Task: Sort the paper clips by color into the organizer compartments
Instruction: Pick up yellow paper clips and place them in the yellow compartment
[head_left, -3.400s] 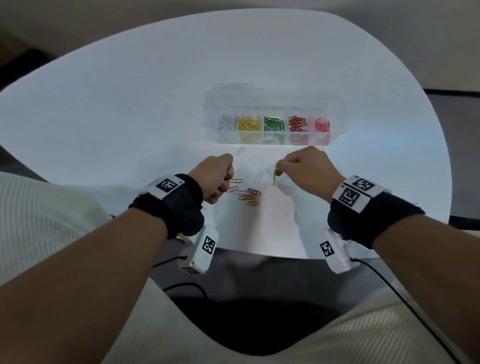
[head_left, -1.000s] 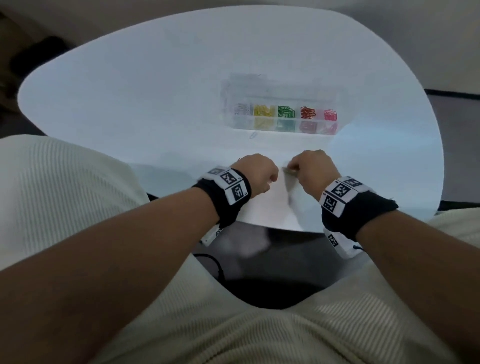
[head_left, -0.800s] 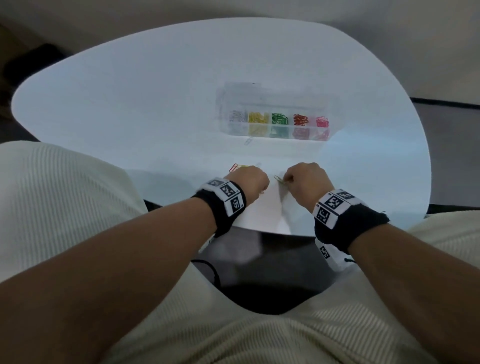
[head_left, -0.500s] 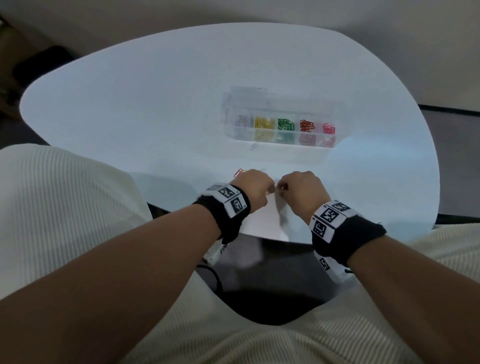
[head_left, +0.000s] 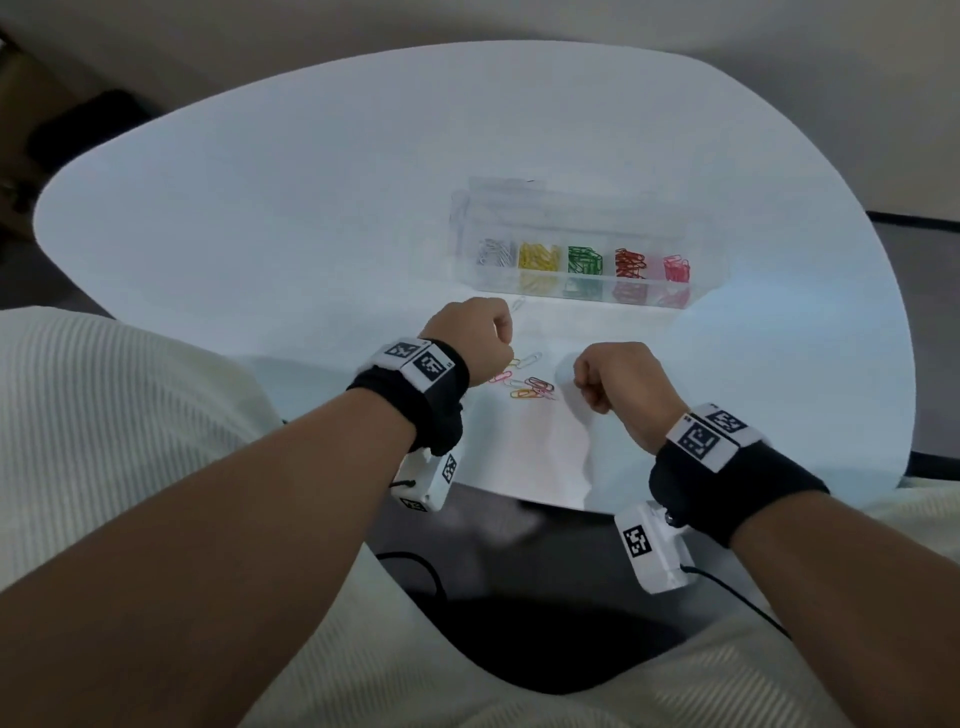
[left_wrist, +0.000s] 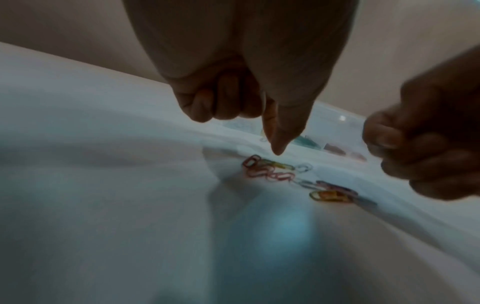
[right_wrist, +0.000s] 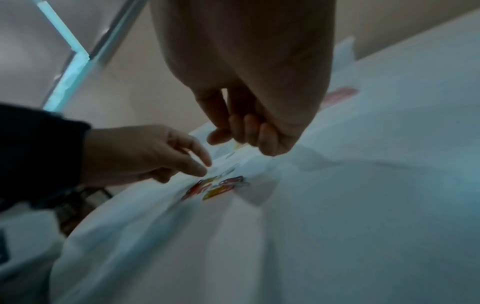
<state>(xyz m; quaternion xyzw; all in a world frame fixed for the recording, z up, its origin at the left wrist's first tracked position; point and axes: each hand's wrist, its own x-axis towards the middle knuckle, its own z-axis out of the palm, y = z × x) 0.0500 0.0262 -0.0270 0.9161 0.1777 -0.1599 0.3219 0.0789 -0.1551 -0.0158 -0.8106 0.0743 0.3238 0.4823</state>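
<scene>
— Several loose paper clips sit on the table in one small pile, between the two hands. Which hand takes the next one?
— Left hand. Its thumb and index tip point down just above the pile's left end; the other fingers are curled and it holds nothing
— Right hand?
— Just beside the pile's right end, lifted off the table, fingers curled with the thumb against them. Can't tell if there's a clip inside
— How does the pile lie?
— It's strung out side to side, from the left hand toward the right. Most clips run their long axis roughly along that line; a silver one at the far edge sits diagonal
— So pinch across the narrow width, not end to end
— My read too. Clips overlap, so one could drag its neighbour
— Drop target?
— Organizer is farther out and a bit right, with colours already in separate compartments. One stray silver clip lies just in front of its left end
</scene>
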